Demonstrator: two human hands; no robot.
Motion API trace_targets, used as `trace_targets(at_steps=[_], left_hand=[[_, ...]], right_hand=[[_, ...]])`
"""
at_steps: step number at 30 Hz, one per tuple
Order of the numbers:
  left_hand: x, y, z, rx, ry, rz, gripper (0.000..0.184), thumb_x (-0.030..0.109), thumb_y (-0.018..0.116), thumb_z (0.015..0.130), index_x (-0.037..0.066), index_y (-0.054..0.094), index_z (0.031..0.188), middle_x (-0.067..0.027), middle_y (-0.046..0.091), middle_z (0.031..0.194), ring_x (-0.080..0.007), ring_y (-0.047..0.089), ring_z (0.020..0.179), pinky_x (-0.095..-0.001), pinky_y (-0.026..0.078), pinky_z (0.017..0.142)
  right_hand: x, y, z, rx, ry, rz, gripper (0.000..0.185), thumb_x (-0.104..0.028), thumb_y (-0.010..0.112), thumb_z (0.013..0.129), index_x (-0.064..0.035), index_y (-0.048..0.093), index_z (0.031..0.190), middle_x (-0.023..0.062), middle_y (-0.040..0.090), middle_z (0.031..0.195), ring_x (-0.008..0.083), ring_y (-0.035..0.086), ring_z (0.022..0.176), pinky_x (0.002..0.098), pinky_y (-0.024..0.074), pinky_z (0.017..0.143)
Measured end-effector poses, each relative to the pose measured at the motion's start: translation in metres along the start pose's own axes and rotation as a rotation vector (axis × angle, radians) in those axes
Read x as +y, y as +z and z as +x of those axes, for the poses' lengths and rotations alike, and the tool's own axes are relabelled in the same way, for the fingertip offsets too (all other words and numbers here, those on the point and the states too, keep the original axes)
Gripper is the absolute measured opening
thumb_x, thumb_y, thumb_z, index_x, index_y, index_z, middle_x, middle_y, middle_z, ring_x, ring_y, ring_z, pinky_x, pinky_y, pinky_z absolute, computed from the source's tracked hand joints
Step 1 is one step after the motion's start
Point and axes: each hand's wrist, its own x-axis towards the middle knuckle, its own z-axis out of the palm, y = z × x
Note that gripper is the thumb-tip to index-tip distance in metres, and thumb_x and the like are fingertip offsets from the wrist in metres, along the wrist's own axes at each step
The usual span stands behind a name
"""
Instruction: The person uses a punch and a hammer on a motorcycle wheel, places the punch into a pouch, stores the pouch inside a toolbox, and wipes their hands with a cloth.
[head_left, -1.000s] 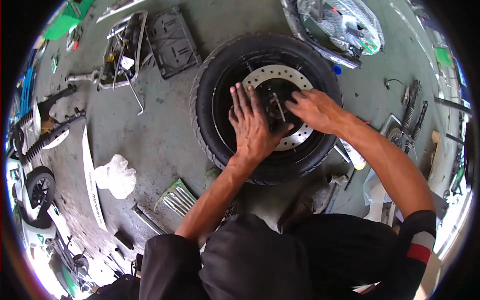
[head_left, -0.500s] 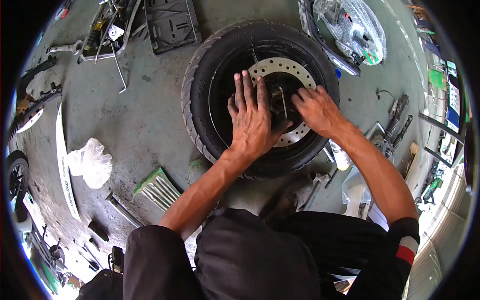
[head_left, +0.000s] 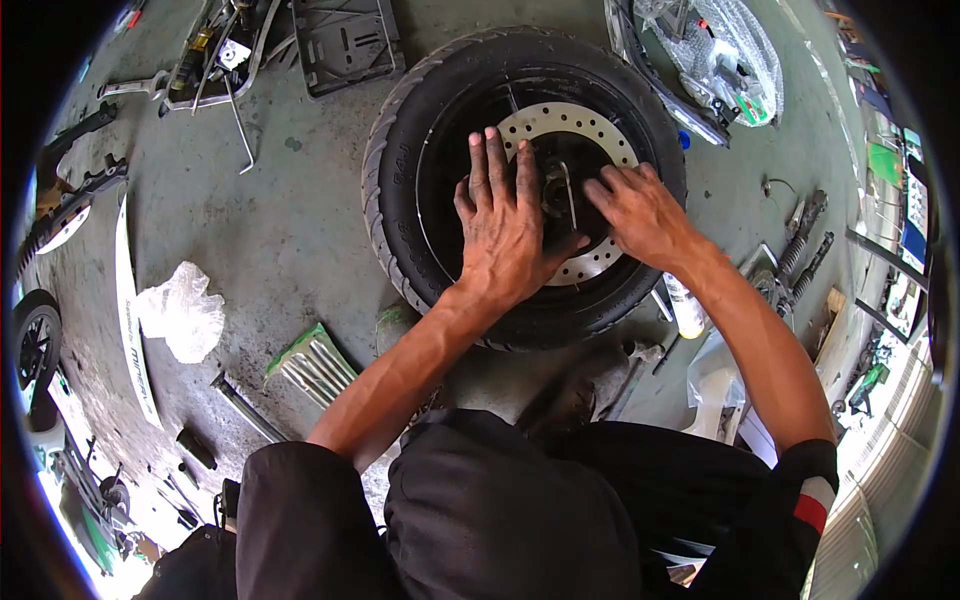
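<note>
A black motorcycle wheel with its tyre [head_left: 400, 180] lies flat on the floor, a drilled brake disc [head_left: 565, 117] facing up. Across the left part of the disc and rim rests my left hand [head_left: 500, 240], open, with fingers stretched out and thumb apart. A thin bent metal rod, like a hex key [head_left: 571, 195], shows at the hub between my hands. My right hand [head_left: 645, 215] is closed at the disc's right inner side, its fingers curled together. Whatever those fingertips grip, if anything, is hidden.
Left of the wheel are a clear plastic bag [head_left: 185, 315], a packet of metal rods [head_left: 315, 365] and an open-end wrench [head_left: 130, 88]. A black plastic tray [head_left: 347, 45] lies above. To the right are a white bottle [head_left: 685, 305], shock absorbers [head_left: 800, 240] and bubble-wrapped parts [head_left: 735, 60].
The whole view has shifted a little, so the wheel appears slightly higher. Both hands keep nearly the same places on the wheel; the right fingers have moved slightly.
</note>
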Motion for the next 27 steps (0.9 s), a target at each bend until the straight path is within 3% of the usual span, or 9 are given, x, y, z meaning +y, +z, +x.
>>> trace_targets(at_steps=[4,9,15,17,20,23,24,27], left_hand=[[0.001,0.003,0.000,0.007,0.009,0.008,0.125,0.060,0.083,0.068,-0.003,0.020,0.155,-0.0356,0.007,0.160,-0.0510,0.006,0.150,-0.0696,0.025,0.107],[0.001,0.003,0.000,0.001,-0.002,0.034,0.125,0.062,0.082,0.068,-0.004,0.021,0.154,-0.0363,0.007,0.160,-0.0513,0.006,0.150,-0.0694,0.025,0.107],[-0.001,0.006,0.001,0.008,0.006,0.036,0.126,0.063,0.082,0.067,-0.004,0.020,0.155,-0.0366,0.006,0.160,-0.0513,0.006,0.150,-0.0705,0.025,0.107],[0.000,0.005,0.000,-0.004,-0.003,0.029,0.127,0.062,0.083,0.067,-0.004,0.020,0.155,-0.0365,0.005,0.160,-0.0516,0.005,0.150,-0.0712,0.026,0.106],[0.002,-0.004,-0.001,0.011,-0.004,0.008,0.115,0.054,0.084,0.072,-0.003,0.025,0.153,-0.0335,0.017,0.159,-0.0486,0.015,0.149,-0.0666,0.028,0.108],[-0.027,-0.015,-0.001,0.131,0.075,-0.239,0.098,0.041,0.082,0.079,-0.002,0.031,0.151,-0.0279,0.031,0.156,-0.0442,0.026,0.146,-0.0599,0.028,0.112],[-0.030,-0.029,-0.003,0.202,0.073,-0.094,0.084,0.033,0.078,0.085,0.001,0.035,0.149,-0.0227,0.041,0.150,-0.0408,0.035,0.143,-0.0546,0.026,0.115],[-0.071,-0.047,-0.010,0.323,0.064,0.097,0.078,0.033,0.074,0.088,0.003,0.036,0.149,-0.0229,0.038,0.151,-0.0422,0.031,0.144,-0.0573,0.022,0.116]], right_hand=[[-0.002,-0.001,0.002,-0.160,0.123,0.036,0.034,-0.006,0.056,0.085,-0.0042,0.060,0.118,0.0151,0.061,0.105,0.0313,0.064,0.101,0.0463,0.0445,0.090],[-0.003,0.003,-0.002,-0.010,0.061,0.018,0.034,-0.007,0.054,0.087,-0.0039,0.060,0.120,0.0155,0.060,0.108,0.0305,0.064,0.103,0.0467,0.0437,0.090],[-0.005,0.002,0.005,-0.226,0.169,0.019,0.040,-0.005,0.055,0.085,-0.0048,0.059,0.125,0.0161,0.059,0.111,0.0318,0.063,0.106,0.0481,0.0434,0.093],[-0.007,0.003,0.002,-0.090,0.130,0.040,0.039,-0.005,0.056,0.085,-0.0042,0.059,0.124,0.0156,0.060,0.108,0.0322,0.064,0.105,0.0487,0.0437,0.093],[-0.002,0.003,-0.004,-0.023,0.063,0.010,0.037,-0.007,0.058,0.086,-0.0036,0.060,0.122,0.0152,0.060,0.106,0.0318,0.064,0.104,0.0485,0.0447,0.092],[-0.003,0.006,0.001,-0.061,0.103,0.027,0.034,-0.008,0.061,0.086,-0.0038,0.062,0.120,0.0146,0.060,0.104,0.0312,0.065,0.102,0.0469,0.0464,0.089],[-0.004,0.007,0.002,-0.079,0.138,0.045,0.034,-0.009,0.063,0.086,-0.0040,0.062,0.120,0.0144,0.060,0.103,0.0311,0.065,0.101,0.0463,0.0469,0.088],[-0.006,0.008,-0.003,0.066,0.120,0.085,0.028,-0.014,0.064,0.089,-0.0053,0.064,0.116,0.0140,0.059,0.101,0.0304,0.065,0.096,0.0438,0.0480,0.084]])
